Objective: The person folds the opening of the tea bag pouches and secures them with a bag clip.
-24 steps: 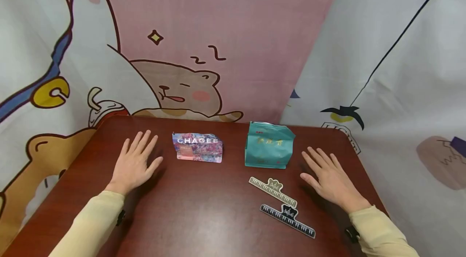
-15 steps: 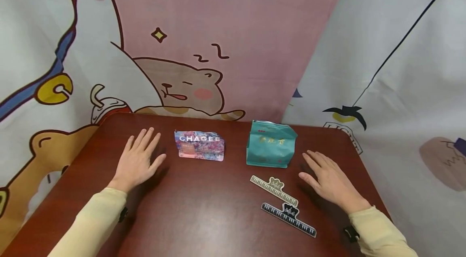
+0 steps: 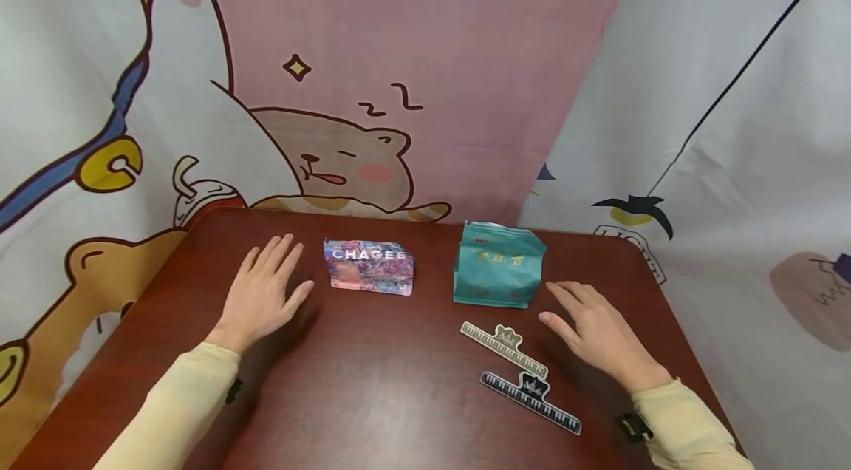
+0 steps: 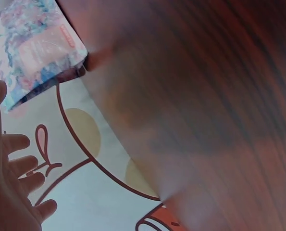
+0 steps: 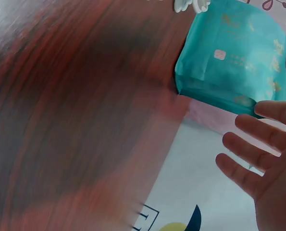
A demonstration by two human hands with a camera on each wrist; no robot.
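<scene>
My left hand (image 3: 261, 300), palm down with fingers spread, holds nothing. It is left of a small pink and blue CHAGEE pouch (image 3: 369, 267) that stands on the table. My right hand (image 3: 601, 333) is held with its fingers extended, just right of a larger teal pouch (image 3: 499, 267) with gold lettering; in the right wrist view its fingertips (image 5: 265, 109) overlap the teal pouch's lower edge. In front of the teal pouch lie two piano-keyboard clips, a cream clip (image 3: 504, 349) and a black clip (image 3: 532, 400), slanting side by side.
The dark red-brown wooden table (image 3: 372, 381) ends at a back edge just behind the pouches. Beyond it hangs a cartoon-printed cloth (image 3: 465, 71). A dark band or camera mount (image 3: 633, 426) sits at the right sleeve.
My right hand has shifted left, closer to the teal pouch, and its fingers have come nearer together. The head view has shifted slightly; the pouches and clips stay put.
</scene>
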